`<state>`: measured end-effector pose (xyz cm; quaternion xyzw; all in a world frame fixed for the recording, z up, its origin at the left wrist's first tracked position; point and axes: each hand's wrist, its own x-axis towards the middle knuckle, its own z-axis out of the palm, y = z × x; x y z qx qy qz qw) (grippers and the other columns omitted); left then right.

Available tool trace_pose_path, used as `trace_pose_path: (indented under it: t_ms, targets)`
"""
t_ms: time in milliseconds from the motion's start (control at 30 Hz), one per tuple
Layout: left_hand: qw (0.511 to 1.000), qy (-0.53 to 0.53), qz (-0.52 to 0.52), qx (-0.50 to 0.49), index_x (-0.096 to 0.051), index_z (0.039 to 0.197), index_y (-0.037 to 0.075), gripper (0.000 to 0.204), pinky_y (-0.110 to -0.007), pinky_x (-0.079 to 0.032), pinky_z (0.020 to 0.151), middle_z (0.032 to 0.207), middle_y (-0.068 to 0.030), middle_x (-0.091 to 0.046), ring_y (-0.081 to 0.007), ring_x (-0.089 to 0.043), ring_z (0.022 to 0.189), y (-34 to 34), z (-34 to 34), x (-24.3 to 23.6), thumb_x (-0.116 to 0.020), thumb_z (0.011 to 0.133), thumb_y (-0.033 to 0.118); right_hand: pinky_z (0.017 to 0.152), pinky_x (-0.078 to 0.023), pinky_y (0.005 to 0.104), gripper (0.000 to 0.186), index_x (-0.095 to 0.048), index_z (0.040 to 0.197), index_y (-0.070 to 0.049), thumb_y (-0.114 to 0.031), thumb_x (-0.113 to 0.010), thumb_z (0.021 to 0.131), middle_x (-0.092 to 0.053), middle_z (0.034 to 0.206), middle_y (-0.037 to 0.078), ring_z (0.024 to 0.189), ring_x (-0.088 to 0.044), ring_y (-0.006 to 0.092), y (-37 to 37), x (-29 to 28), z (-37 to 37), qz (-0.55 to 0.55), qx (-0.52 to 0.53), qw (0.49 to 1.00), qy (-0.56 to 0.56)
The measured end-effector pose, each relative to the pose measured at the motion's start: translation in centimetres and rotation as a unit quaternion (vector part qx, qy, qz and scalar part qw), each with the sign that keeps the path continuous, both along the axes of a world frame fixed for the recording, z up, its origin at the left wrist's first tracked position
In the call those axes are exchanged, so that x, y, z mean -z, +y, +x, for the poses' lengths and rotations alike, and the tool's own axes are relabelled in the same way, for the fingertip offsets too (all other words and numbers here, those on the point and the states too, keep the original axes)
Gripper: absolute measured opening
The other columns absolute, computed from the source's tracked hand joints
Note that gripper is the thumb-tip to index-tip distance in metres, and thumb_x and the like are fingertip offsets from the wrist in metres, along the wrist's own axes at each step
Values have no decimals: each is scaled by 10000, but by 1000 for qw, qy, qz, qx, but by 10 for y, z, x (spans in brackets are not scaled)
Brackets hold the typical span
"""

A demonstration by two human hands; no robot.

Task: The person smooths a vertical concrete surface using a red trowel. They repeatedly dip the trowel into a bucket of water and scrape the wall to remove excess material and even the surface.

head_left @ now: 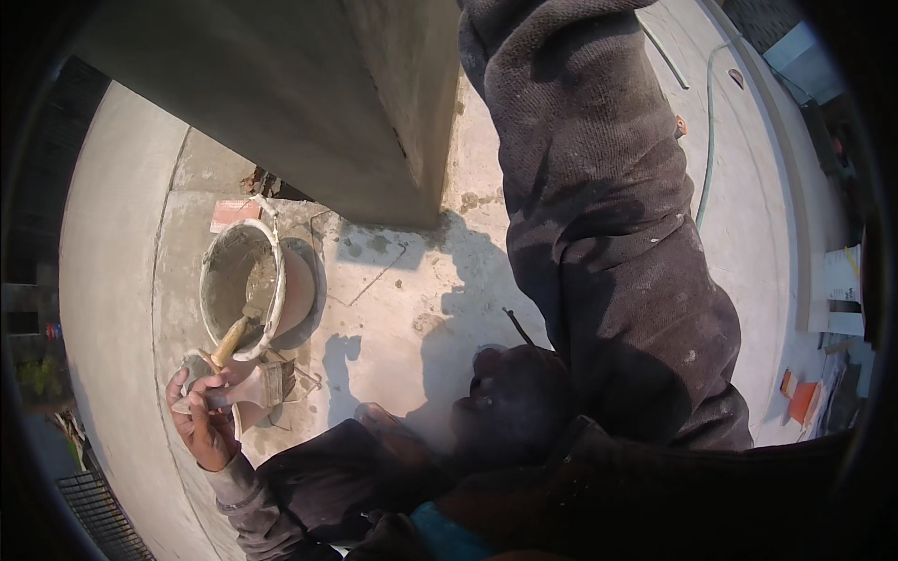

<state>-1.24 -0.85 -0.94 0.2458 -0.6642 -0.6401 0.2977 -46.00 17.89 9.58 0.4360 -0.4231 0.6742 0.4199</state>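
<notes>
At the lower left, my left hand (204, 423) is closed around the pale handle of a wide flat paintbrush (251, 389), whose bristles point right. Just beyond it stands a mortar-stained bucket (282, 304) with greyish residue on its inner wall. A tool with a wooden handle (230, 342) leans in this bucket, its grey head inside and its handle end near my fingers. Partly hidden behind the brush is a second pale container (247, 415). My right arm in a dusty dark sleeve (608, 215) reaches up past the upper edge, so my right hand is out of sight.
A grey concrete column (309, 103) rises at the upper left beyond the bucket. A reddish flat block (234, 214) lies by the bucket. On the right, a thin hose (709, 140) runs along the pale floor (393, 318), and an orange object (803, 402) lies near papers.
</notes>
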Motion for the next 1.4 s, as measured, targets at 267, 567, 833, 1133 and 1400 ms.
trace_pose_path:
  t_ms: [267, 567, 833, 1133, 1400]
  targets:
    - [1000, 2, -1, -3, -368, 1394, 27, 419, -325, -565, 788, 1051, -193, -686, -290, -690, 985, -3, 10, -4, -534, 1045, 191, 714, -595, 265, 145, -730, 1014, -70, -10, -723, 882, -640, 1184, 103, 1014, -671, 162, 35, 255, 16, 170, -31, 933, -317]
    - [1000, -3, 0, -28, -349, 1400, 8, 433, -352, -585, 780, 1073, -201, -677, -282, -690, 970, -4, -2, -2, -525, 1049, 191, 754, -596, 318, 164, -747, 953, -94, -6, -770, 816, -660, 1110, 100, 980, -686, 184, 7, 91, -5, 28, 54, 997, -57]
    - [1000, -8, 6, -16, -346, 1400, 4, 436, -350, -584, 793, 1072, -196, -676, -265, -687, 943, 1, -11, 5, -518, 1050, 198, 883, -536, 335, 227, -701, 1020, -30, 24, -710, 800, -672, 1064, 127, 994, -673, 256, 9, 43, -20, -5, 57, 998, 11]
    - [1000, -3, -10, 4, -330, 1422, 5, 485, -352, -601, 798, 1070, -172, -686, -278, -693, 985, -11, -2, 5, -539, 1041, 221, 895, -514, 347, 263, -671, 1095, -3, 14, -678, 833, -691, 1064, 155, 1017, -667, 279, 6, 36, -33, -11, 71, 997, 9]
    - [999, 31, -14, 14, -338, 1411, 12, 439, -407, -591, 855, 1089, -192, -670, -331, -683, 1027, -9, 6, -4, -513, 1052, 196, 911, -554, 362, 281, -698, 1011, -120, 70, -712, 804, -626, 1170, 92, 1056, -662, 265, 39, 267, 40, 184, 3, 961, -208]
